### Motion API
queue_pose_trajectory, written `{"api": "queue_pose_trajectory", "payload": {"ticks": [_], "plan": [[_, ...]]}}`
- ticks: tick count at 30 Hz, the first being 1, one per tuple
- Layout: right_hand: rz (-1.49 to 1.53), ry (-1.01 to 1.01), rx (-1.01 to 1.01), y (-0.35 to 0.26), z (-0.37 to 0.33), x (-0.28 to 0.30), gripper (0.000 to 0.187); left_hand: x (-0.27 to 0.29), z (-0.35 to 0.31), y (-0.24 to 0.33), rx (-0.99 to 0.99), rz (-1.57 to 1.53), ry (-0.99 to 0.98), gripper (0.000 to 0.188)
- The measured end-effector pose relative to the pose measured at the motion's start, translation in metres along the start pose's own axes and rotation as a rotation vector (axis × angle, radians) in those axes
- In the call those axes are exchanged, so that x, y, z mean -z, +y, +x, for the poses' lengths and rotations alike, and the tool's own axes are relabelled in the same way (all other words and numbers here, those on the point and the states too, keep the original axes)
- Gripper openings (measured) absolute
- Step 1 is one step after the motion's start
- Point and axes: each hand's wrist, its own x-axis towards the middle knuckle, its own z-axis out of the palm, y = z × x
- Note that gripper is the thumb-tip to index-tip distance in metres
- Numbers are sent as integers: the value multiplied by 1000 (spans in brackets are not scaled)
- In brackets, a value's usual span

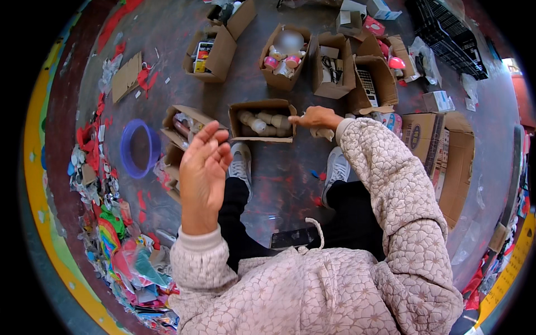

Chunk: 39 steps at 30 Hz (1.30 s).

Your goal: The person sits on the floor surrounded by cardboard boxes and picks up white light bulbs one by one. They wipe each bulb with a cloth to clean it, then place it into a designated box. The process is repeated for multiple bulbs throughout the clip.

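My left hand is raised, palm partly showing and fingers apart, with nothing in it. Beyond it stands an open cardboard box holding several pale beige bottle-shaped things. At that box's right edge is my right hand, its fingers curled and one fingertip reaching over the rim. Just under this hand shows a small beige object; whether my fingers grip it is hard to see. Left of the box, a smaller open carton contains items in clear plastic.
Farther off stand a carton with pink-lidded items, one with a cable and one with a keypad-like item. A purple basin sits left, a large carton right. Scrap lines the left edge. My shoes flank the middle.
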Motion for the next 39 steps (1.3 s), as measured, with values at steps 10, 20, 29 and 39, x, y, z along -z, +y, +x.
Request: {"api": "queue_pose_trajectory", "payload": {"ticks": [10,20,29,39], "plan": [[-175,249,421,-77,66,-66,41,-16,-3,-8,233,-88,-81,23],[-4,295,399,-82,96,-95,42,-1,-2,-15,303,-73,-36,20],[561,-116,328,-38,101,-30,55,10,-6,-10,246,-105,2,19],[158,-39,328,-17,68,-13,47,11,-3,-10,234,-124,60,18]]}}
